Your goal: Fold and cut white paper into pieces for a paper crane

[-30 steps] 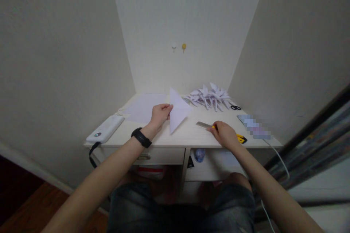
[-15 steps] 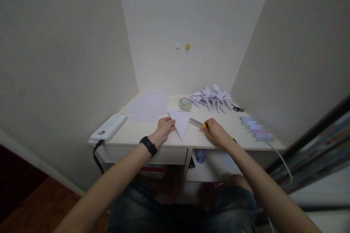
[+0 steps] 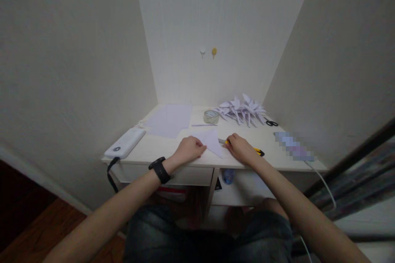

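Note:
A folded piece of white paper (image 3: 212, 140) lies on the desk in front of me, its point towards the near edge. My left hand (image 3: 191, 148) is closed on its left side, thumb and fingers gripping the edge. On the other side, my right hand (image 3: 239, 148) is closed around a yellow and black utility knife (image 3: 259, 152). The knife's blade points left and meets the paper's right edge; its tip is out of sight, and I cannot tell whether it lies inside the fold.
Behind the paper are a thin white strip (image 3: 204, 125), a tape roll (image 3: 211, 116) and a heap of folded paper pinwheels (image 3: 242, 110). Scissors (image 3: 271, 123) and a phone (image 3: 293, 146) lie right. Flat paper sheets (image 3: 169, 119) and a white power bank (image 3: 125, 143) are left.
The folded paper has turned and shifted slightly right. My left hand has moved its grip along the left edge. The knife has come left, bringing its blade to the paper.

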Available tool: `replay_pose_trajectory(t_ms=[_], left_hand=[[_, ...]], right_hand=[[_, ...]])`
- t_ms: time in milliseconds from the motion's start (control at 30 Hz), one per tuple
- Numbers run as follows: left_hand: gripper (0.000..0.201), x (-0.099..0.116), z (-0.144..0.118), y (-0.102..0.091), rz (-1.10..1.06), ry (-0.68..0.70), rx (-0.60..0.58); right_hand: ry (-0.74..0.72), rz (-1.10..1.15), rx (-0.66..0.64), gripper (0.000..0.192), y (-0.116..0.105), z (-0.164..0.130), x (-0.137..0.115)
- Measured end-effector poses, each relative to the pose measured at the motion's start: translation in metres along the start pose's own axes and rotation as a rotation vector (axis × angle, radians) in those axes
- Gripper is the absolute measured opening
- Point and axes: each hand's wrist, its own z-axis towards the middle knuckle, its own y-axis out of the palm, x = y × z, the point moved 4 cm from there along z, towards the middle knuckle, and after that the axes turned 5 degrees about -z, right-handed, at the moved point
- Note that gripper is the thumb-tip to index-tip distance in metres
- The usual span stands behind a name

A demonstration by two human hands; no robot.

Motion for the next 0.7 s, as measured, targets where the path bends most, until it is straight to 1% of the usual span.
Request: replay_pose_trajectory(t_ms=[67,133,167,200,233,333,433,533,700], left_hand=[[0.029,0.010,0.001,-0.002,0.294,0.263,0.014],[0.036,0.018,0.004,0.003,0.444,0.518,-0.022],[0.042,0.018,0.007,0.008,0.489,0.599,-0.068],[0.046,0.017,0.012,0.012,0.525,0.632,-0.101],[0.050,0.013,0.019,0.016,0.553,0.620,-0.135],[0.056,0.001,0.037,0.027,0.596,0.525,-0.220],[0.059,-0.007,0.044,0.035,0.615,0.469,-0.250],[0.061,-0.006,0.040,0.035,0.655,0.429,-0.188],[0.064,0.006,0.025,0.025,0.742,0.388,0.018]], right_hand=[[-0.020,-0.001,0.012,0.022,0.002,0.001,0.000],[-0.035,0.006,0.027,0.022,0.005,0.002,0.000],[-0.040,0.013,0.034,0.022,0.007,0.003,-0.001],[-0.044,0.022,0.042,0.022,0.008,0.004,-0.001],[-0.047,0.032,0.053,0.021,0.010,0.004,-0.001],[-0.051,0.062,0.096,0.021,0.015,0.005,0.000],[-0.066,0.103,0.128,0.021,0.018,0.006,0.001],[-0.095,0.149,0.145,0.022,0.019,0.005,0.002],[-0.120,0.248,0.154,0.027,0.016,0.000,0.006]])
